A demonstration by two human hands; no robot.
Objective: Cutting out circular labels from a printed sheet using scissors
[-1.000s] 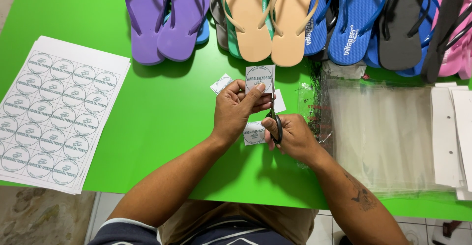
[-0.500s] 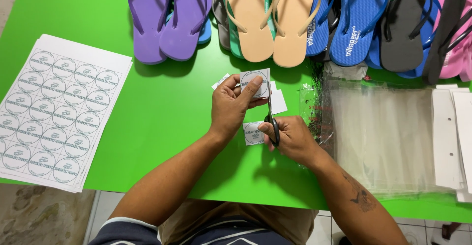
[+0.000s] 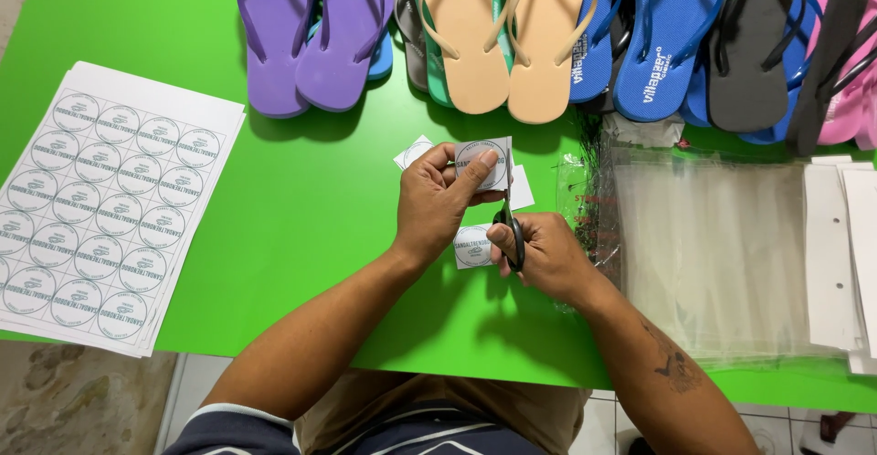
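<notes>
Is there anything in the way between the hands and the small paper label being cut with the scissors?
Nothing visible is. The left hand already pinches the small white printed paper label between thumb and fingers, and the right hand works the black-handled scissors right at the label's edge, above the green table.

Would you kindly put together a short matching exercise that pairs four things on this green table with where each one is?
Things:
1. sheet of round labels
2. purple flip-flops
3. clear plastic bags
4. scissors

Places:
A. in the right hand
B. right part of the table, beside white card strips
C. left edge of the table
D. far edge, left end of the sandal row

Pairs: 1-C, 2-D, 3-B, 4-A
</notes>
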